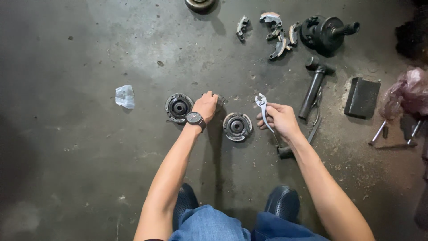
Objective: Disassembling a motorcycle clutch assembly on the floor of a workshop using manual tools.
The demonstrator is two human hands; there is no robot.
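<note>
1. The person's left hand (pixel 206 106), a dark watch on its wrist, reaches to the grey concrete floor (pixel 80 147). Its fingers curl downward over a small dark metal piece (pixel 221 101) that shows just past the fingertips. Whether they pinch it or only rest on it cannot be told.
2. The right hand (pixel 278 119) has its fingers wrapped tight round the handles of a pair of silver steel pliers (pixel 263 109). The nose sticks out above the thumb and points toward the small piece.
3. Two round dark metal hubs with centre holes lie on the floor. One hub (pixel 179 107) is just beside the left knuckles on the outer side. The other hub (pixel 237 126) lies between the two hands, below the pliers' nose.
4. As a judgement, the step in hand is bringing the pliers to the small piece while the left fingers steady it.
5. That move would call for the left fingers to hold the piece firm while leaving room for the nose.
6. Beyond the right fingers lie a dark metal hammer (pixel 314 87) and a black rectangular block (pixel 363 97). A crumpled white scrap (pixel 125 96) lies well apart from the left hand.
</note>
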